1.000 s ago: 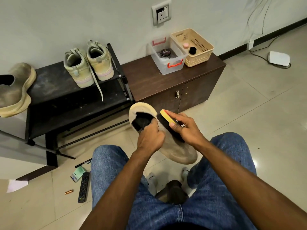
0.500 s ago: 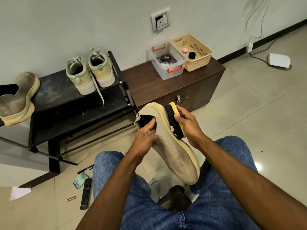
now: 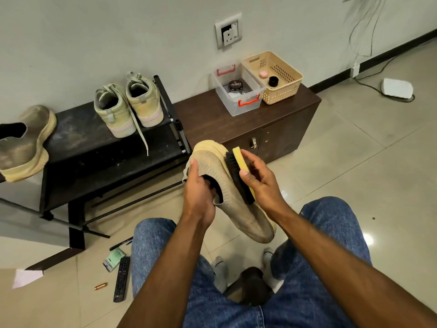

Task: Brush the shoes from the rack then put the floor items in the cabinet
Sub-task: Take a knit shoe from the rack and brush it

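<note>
Shoe (image 3: 238, 204) gripped by left hand (image 3: 198, 197); right hand (image 3: 260, 183) presses brush (image 3: 238, 176) on it.

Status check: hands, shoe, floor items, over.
Left hand grips knit shoe at collar. Right hand holds brush on it. Remote, pen on floor.

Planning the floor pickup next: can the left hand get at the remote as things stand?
Probably not yet. The left hand is gripping the shoe at its opening, so it is busy. The remote lies uncovered on the floor beside the left leg, so the way looks free once the shoe is put down.
</note>
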